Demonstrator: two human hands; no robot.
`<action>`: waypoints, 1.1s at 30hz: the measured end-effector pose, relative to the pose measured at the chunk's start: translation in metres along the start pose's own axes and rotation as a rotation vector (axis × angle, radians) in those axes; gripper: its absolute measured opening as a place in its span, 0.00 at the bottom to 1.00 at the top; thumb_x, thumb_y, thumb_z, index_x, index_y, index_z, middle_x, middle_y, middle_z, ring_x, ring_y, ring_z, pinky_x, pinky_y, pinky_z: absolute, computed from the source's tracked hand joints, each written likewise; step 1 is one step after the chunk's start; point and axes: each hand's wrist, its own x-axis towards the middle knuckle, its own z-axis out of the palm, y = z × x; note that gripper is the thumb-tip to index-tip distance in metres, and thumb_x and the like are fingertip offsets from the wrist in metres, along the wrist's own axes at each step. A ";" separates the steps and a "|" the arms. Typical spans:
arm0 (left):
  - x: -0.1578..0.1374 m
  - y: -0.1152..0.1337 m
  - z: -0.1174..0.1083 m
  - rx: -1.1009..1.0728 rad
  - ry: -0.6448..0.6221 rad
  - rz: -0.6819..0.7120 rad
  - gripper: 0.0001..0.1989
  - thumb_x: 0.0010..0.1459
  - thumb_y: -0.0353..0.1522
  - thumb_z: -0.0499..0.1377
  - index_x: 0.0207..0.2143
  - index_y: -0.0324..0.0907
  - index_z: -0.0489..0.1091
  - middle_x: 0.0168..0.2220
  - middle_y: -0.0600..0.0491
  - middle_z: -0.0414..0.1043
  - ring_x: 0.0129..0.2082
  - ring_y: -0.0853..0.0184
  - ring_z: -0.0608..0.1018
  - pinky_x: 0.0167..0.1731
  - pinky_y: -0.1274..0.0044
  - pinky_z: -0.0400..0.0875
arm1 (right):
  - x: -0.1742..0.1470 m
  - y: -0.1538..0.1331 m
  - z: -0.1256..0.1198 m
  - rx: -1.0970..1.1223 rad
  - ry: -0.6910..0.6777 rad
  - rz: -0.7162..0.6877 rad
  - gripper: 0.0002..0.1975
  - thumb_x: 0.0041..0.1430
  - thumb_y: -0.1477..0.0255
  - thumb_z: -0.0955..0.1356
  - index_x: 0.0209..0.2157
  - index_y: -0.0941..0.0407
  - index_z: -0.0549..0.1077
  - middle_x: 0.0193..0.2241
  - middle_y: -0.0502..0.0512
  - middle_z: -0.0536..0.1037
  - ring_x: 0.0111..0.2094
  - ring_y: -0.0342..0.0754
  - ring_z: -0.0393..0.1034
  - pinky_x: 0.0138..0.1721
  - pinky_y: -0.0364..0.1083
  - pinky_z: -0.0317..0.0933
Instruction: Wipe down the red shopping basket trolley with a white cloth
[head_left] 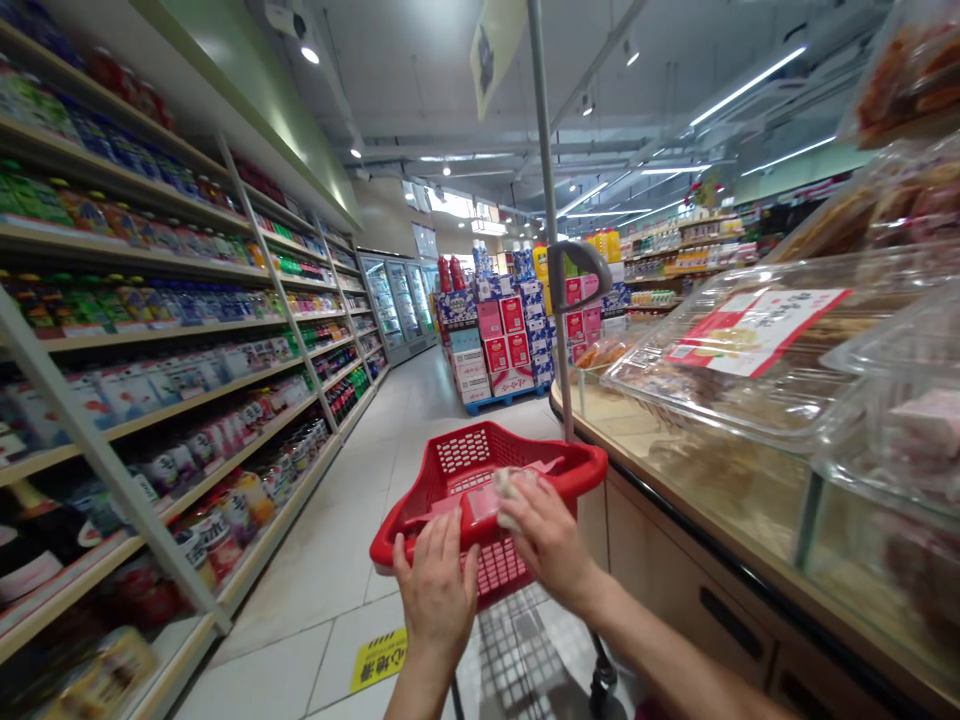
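A red shopping cart (589, 472) with perforated walls stands in front of me. My left hand (437, 575) is closed over the left part of its near rim, fingers lying across the top. In my right hand (551, 535) is a crumpled white cloth (513, 490), pressed to the same rim right of the middle. A pale pink label (481, 502) shows on the rim between my hands. Some pink flat material lies around the basket's inside near the rim. My fingers hide part of the cloth.
Shelves of drinks (157, 320) line the left side. On the right is a glass-edged counter (675, 455) with clear food trays (750, 340). A grey pole (551, 200) with a hooked handle rises by the cart. Stacked boxes (502, 340) stand ahead; a yellow floor sign (379, 660) lies below.
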 end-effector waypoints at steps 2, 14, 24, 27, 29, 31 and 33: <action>0.000 0.000 0.000 0.005 0.003 0.012 0.19 0.54 0.34 0.49 0.48 0.39 0.63 0.45 0.46 0.70 0.44 0.60 0.70 0.53 0.60 0.43 | 0.000 -0.003 0.002 0.004 -0.023 -0.065 0.16 0.52 0.77 0.60 0.43 0.55 0.69 0.49 0.58 0.67 0.53 0.50 0.57 0.54 0.55 0.49; -0.003 -0.006 0.000 0.019 0.001 0.015 0.19 0.54 0.34 0.49 0.49 0.40 0.62 0.46 0.46 0.70 0.45 0.61 0.70 0.54 0.61 0.41 | 0.002 0.004 -0.001 -0.029 -0.010 -0.018 0.16 0.52 0.78 0.59 0.42 0.56 0.70 0.49 0.58 0.68 0.53 0.52 0.56 0.53 0.58 0.50; 0.000 0.001 -0.003 0.028 0.027 0.029 0.22 0.54 0.31 0.49 0.52 0.39 0.58 0.49 0.46 0.66 0.49 0.61 0.67 0.55 0.60 0.38 | -0.007 0.022 -0.004 0.069 0.048 -0.027 0.17 0.53 0.78 0.59 0.45 0.56 0.68 0.49 0.58 0.67 0.54 0.52 0.54 0.53 0.56 0.53; 0.002 0.002 -0.007 -0.022 -0.013 0.050 0.21 0.53 0.31 0.49 0.51 0.40 0.60 0.48 0.48 0.68 0.47 0.62 0.69 0.55 0.63 0.40 | -0.008 0.046 -0.009 0.061 0.086 0.128 0.19 0.53 0.78 0.59 0.46 0.54 0.67 0.48 0.58 0.67 0.51 0.51 0.58 0.51 0.55 0.56; 0.002 0.004 -0.008 -0.065 -0.012 0.019 0.19 0.53 0.31 0.49 0.49 0.41 0.62 0.46 0.48 0.70 0.45 0.63 0.70 0.55 0.64 0.42 | -0.009 0.058 -0.012 0.060 0.122 0.219 0.18 0.53 0.77 0.59 0.46 0.53 0.68 0.48 0.57 0.67 0.50 0.52 0.59 0.51 0.57 0.55; 0.001 0.005 -0.008 -0.076 0.005 -0.022 0.19 0.52 0.31 0.50 0.48 0.40 0.63 0.45 0.48 0.70 0.45 0.62 0.70 0.54 0.64 0.44 | -0.010 0.055 -0.014 0.118 0.135 0.254 0.18 0.53 0.77 0.59 0.44 0.53 0.68 0.49 0.56 0.66 0.51 0.52 0.58 0.52 0.57 0.54; 0.001 0.004 -0.008 -0.052 0.012 -0.012 0.19 0.52 0.30 0.50 0.48 0.40 0.63 0.45 0.48 0.70 0.44 0.62 0.70 0.54 0.63 0.43 | -0.010 0.040 -0.016 0.240 0.109 0.241 0.17 0.54 0.77 0.59 0.44 0.53 0.68 0.50 0.56 0.65 0.51 0.51 0.59 0.52 0.54 0.55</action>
